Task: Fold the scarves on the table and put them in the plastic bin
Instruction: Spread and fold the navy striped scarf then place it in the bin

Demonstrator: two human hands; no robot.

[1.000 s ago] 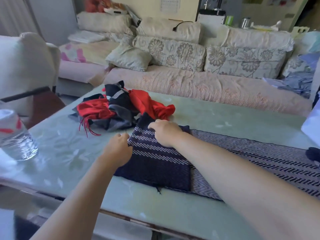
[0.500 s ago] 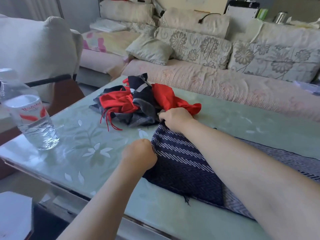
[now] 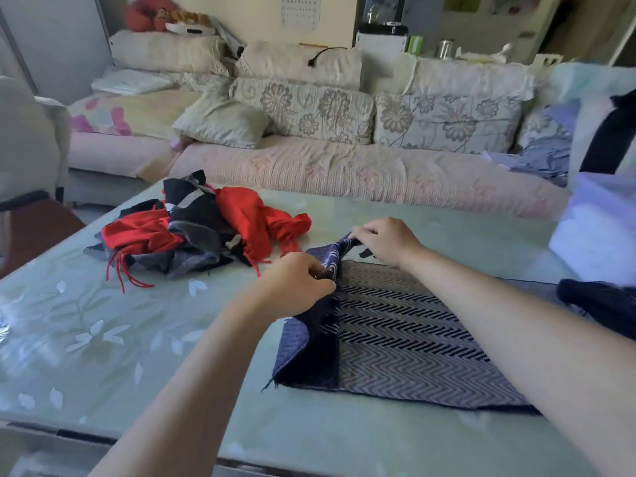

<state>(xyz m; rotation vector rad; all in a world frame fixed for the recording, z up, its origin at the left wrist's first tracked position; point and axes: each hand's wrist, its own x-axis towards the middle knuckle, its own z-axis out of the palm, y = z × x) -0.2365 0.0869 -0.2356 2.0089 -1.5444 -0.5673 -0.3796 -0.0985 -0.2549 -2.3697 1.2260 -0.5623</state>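
A navy and grey zigzag scarf (image 3: 406,335) lies flat across the pale green table (image 3: 103,339). Its left end is lifted off the table and turned over toward the right. My left hand (image 3: 296,287) pinches the near corner of that lifted end. My right hand (image 3: 385,239) pinches the far corner. A heap of red, black and grey scarves (image 3: 192,232) sits at the table's far left. At the right edge stands a pale translucent object (image 3: 599,228) that may be the plastic bin, with dark cloth (image 3: 599,301) in front of it.
A long sofa with floral cushions (image 3: 344,139) runs behind the table. A white armchair (image 3: 27,139) stands at the left. The table's near edge (image 3: 172,445) is close to me.
Both hands have lifted the scarf's left end off the table and carried it rightward. The view swung right, so the water bottle at the left is out of frame.
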